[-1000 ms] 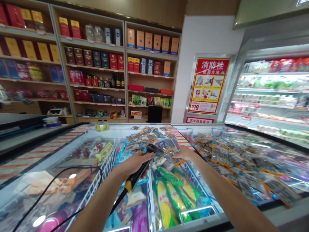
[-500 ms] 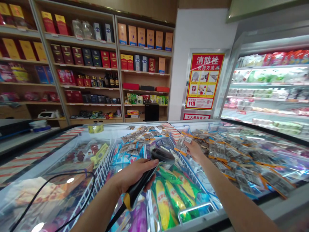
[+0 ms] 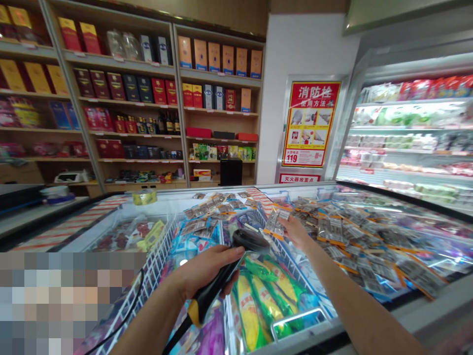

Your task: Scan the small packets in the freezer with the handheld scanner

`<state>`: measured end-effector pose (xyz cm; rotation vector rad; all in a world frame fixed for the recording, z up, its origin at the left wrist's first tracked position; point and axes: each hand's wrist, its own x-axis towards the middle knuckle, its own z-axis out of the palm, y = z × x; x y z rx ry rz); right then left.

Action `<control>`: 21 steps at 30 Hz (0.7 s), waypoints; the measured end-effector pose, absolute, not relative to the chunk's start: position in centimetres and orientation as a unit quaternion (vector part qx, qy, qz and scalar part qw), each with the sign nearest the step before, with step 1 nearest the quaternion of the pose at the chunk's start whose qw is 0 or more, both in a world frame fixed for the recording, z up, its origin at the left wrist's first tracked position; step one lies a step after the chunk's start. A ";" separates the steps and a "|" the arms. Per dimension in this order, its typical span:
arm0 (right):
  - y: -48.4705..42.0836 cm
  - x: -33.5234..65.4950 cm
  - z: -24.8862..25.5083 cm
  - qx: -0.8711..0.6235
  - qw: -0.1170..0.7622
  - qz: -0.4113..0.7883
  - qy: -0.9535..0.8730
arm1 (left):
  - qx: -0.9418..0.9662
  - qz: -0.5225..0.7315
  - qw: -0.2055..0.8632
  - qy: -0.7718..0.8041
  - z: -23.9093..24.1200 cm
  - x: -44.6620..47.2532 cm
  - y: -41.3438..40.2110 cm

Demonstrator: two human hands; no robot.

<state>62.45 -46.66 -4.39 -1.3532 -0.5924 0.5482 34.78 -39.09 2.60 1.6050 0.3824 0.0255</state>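
My left hand (image 3: 212, 268) is wrapped round the handle of a black barcode scanner (image 3: 251, 240) with a yellow band low on its grip. Its head points right, over the glass top of a chest freezer. Between the fingers of my right hand (image 3: 295, 229) is a small clear food packet (image 3: 275, 223) with an orange edge, held just right of the scanner head. Many similar packets (image 3: 330, 229) lie in a loose heap on the glass to the right. A smaller group of packets (image 3: 207, 209) lies on the left, beyond the scanner.
Under the glass, white wire baskets (image 3: 266, 224) hold yellow-and-green ice packs (image 3: 254, 305) and blue bags. The scanner's black cable (image 3: 135, 301) curves at lower left, beside a blurred patch. A tape roll (image 3: 145, 197) stands at the far left edge. Shelves (image 3: 221, 118) and a lit cooler (image 3: 410, 133) stand behind.
My right hand and its packet have shifted slightly left, closer to the scanner head. My left hand holds the scanner almost still. The whole view has moved slightly.
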 end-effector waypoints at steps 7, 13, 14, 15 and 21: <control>-46.7 62.0 -4.0 -0.579 0.734 0.253 -0.250 | 0.709 0.009 0.685 0.167 2.7 34.6 -39.2; -46.9 62.3 -3.8 -0.565 0.745 0.275 -0.223 | 0.682 0.014 0.710 0.176 3.0 34.5 -39.4; -46.9 62.4 -3.8 -0.562 0.749 0.275 -0.219 | 0.682 0.017 0.709 0.178 3.0 34.5 -39.4; -46.9 62.4 -3.8 -0.560 0.752 0.274 -0.215 | 0.682 0.021 0.709 0.180 3.0 34.5 -39.4; -47.1 62.8 -3.6 -0.575 0.750 0.256 -0.204 | 0.689 0.026 0.703 0.177 3.0 34.6 -39.2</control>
